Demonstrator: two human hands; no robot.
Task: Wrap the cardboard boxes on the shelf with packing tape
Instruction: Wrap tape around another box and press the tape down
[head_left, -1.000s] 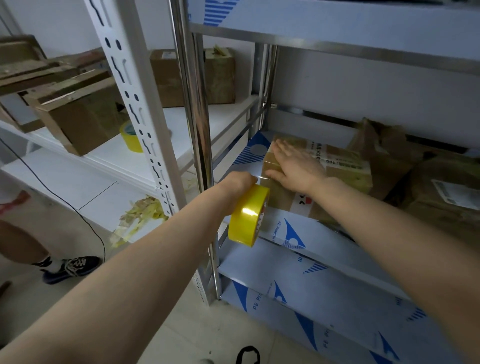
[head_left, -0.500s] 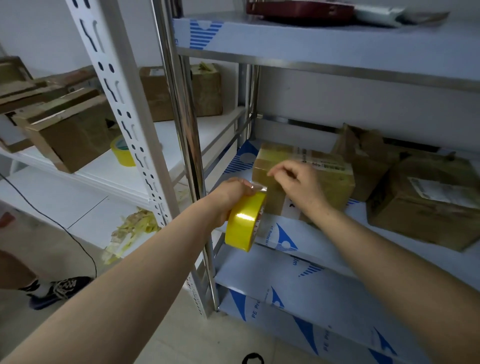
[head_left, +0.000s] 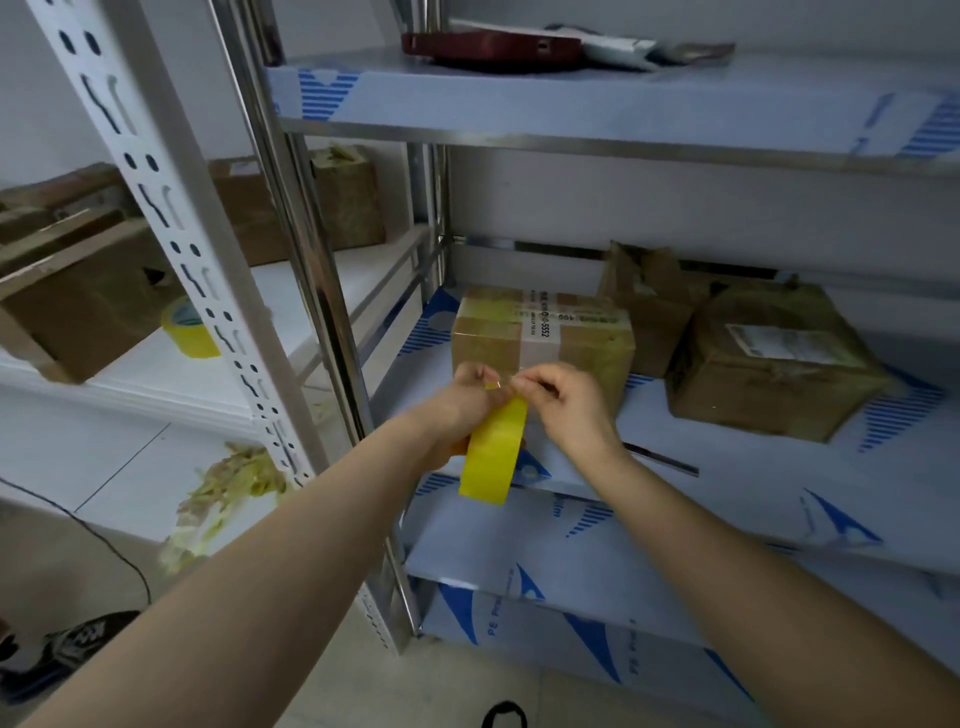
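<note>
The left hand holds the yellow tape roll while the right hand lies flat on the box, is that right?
Not quite. In the head view the left hand holds the yellow tape roll, but the right hand is off the box, pinching the tape's end at the roll.

At lower left the frame edge cuts off a sneaker (head_left: 78, 652), and the left hand (head_left: 462, 408) hides the tape roll (head_left: 491, 460)'s upper part.

Glossy tape roll (head_left: 491, 457), matt cardboard box (head_left: 540, 338)
</note>
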